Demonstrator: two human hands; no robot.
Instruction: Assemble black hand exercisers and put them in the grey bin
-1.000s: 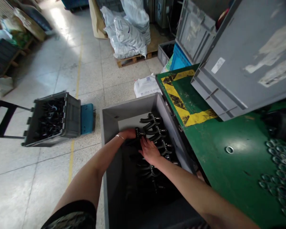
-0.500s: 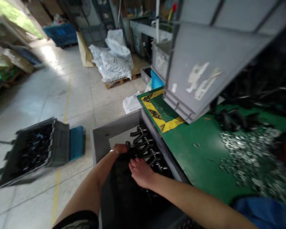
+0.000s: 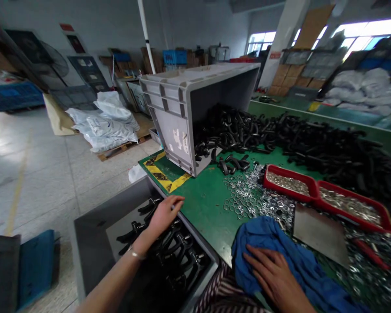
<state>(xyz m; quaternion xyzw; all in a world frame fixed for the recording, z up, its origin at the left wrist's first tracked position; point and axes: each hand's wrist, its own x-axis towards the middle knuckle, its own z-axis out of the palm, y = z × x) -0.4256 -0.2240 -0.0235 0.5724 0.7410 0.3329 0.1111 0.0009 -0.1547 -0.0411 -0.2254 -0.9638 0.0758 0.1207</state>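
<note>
My left hand hovers over the grey crate by its right wall, fingers stretched toward the green bench and nothing visible in them. Under it, inside the crate, lie several black curved handle-like parts with shiny metal ends. On the bench, my right hand lies flat on a crumpled blue cloth, its fingers extended. Loose metal rings are scattered just beyond the cloth.
A grey tote on its side spills a heap of black parts across the green bench. Red trays of small metal pieces and a flat metal plate stand at right. White sacks lie on a pallet.
Both hands were down among the black parts in the crate. My left hand has risen toward the crate's right wall; my right hand has moved right onto the blue cloth. The view has turned right.
</note>
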